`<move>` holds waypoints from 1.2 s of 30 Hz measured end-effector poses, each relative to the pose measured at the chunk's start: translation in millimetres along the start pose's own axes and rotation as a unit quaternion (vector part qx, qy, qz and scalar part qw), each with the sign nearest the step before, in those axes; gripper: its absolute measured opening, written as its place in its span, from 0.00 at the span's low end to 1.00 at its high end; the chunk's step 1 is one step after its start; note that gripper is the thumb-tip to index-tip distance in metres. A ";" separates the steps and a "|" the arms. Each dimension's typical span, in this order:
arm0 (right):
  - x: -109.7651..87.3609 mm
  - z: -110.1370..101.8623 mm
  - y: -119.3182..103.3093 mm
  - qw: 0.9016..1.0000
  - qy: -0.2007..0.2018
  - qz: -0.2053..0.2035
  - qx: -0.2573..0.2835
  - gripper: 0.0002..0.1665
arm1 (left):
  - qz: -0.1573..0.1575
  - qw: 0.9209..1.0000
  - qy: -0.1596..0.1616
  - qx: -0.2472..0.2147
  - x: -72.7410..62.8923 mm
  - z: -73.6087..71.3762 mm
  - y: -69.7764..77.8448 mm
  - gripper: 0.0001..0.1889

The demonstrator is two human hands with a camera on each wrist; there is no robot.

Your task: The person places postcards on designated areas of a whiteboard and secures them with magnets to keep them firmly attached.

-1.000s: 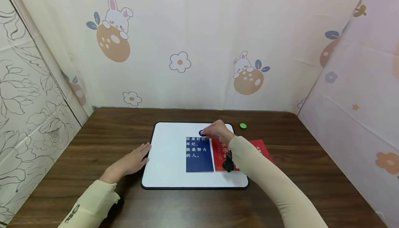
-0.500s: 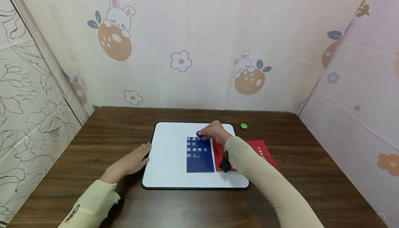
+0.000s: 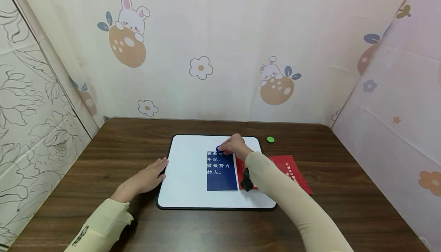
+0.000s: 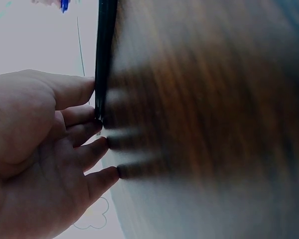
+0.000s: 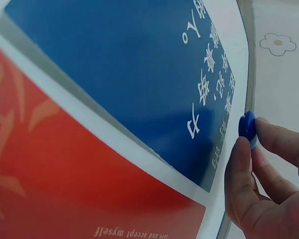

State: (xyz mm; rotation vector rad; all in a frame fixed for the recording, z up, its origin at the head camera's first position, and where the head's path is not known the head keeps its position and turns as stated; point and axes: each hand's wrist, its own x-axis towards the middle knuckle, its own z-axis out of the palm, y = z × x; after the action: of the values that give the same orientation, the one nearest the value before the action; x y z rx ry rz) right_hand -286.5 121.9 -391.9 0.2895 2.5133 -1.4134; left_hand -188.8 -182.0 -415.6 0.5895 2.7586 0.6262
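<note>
A white board with a black rim lies on the table. My right hand pinches a round blue magnet between thumb and fingers, right at the top edge of a dark blue card with white lettering. The fingers overlap the card's top right corner in the head view. Beside that card, a red card lies on the board, partly hidden by my right sleeve. My left hand lies at the board's left edge, thumb and fingertips against the black rim and table.
A green round magnet lies on the wooden table past the board's upper right corner. Another red card lies right of the board, partly under my right forearm. A patterned curtain hangs behind the table.
My right hand has shifted slightly left with the blue magnet, along the blue card's top edge. More of the outer red card shows past the forearm. My left hand stays in place.
</note>
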 end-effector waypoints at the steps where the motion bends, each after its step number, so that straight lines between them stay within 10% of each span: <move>1: 0.3 0.2 0.1 1.000 0.001 -0.001 -0.002 0.09 | 0.000 1.000 0.000 0.000 0.0 -0.2 0.0 0.28; 36: 5.7 8.1 1.1 0.996 0.004 -0.037 -0.087 0.07 | 0.016 1.000 0.005 -0.007 -0.7 -1.4 0.4 0.28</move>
State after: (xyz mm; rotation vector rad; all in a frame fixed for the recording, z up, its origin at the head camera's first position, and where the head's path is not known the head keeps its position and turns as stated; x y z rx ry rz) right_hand -290.7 115.8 -398.6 0.1705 2.6572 -1.2097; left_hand -188.5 -182.4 -414.1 0.6308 2.7568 0.6559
